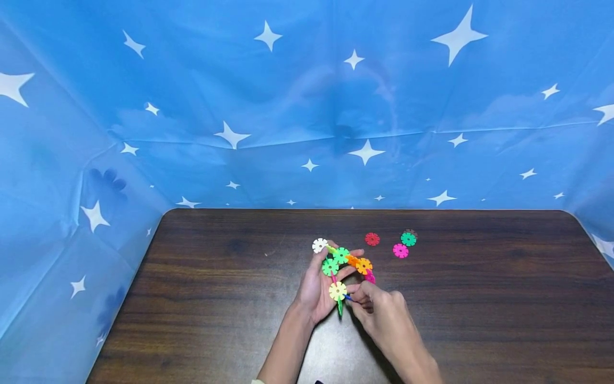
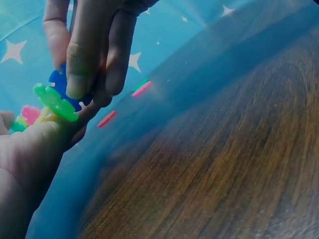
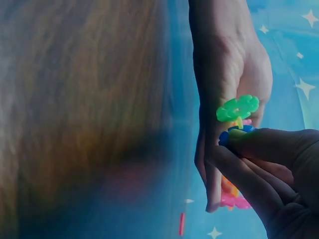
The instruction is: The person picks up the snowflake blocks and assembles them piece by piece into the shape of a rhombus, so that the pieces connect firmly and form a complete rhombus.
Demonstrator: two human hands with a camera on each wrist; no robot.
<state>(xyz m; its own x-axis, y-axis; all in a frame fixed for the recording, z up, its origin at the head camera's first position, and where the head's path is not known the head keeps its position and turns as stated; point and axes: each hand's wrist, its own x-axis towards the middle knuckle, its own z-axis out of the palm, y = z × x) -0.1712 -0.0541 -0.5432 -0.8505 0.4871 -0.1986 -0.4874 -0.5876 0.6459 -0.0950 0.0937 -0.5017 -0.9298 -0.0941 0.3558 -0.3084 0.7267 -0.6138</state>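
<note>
A chain of interlocking snowflake discs (image 1: 341, 255) in white, green, orange, pink and pale yellow lies across my left hand (image 1: 314, 293). The thumb bears on the upper part, and the fingers stretch behind the chain. My right hand (image 1: 386, 314) pinches a blue disc (image 2: 61, 87) between thumb and fingers. This blue piece meets the pale yellow disc (image 1: 338, 291) at the chain's lower end. Beside it, a green disc (image 3: 238, 108) stands edge-on from the same yellow disc. Fingers cover much of the blue disc in the head view.
On the dark wooden table (image 1: 216, 298), beyond the hands, lie a red disc (image 1: 372, 239), a pink disc (image 1: 400, 250) and a green disc (image 1: 408, 238) overlapping a brownish one. A blue star-patterned cloth (image 1: 307, 106) hangs behind the table and along its sides.
</note>
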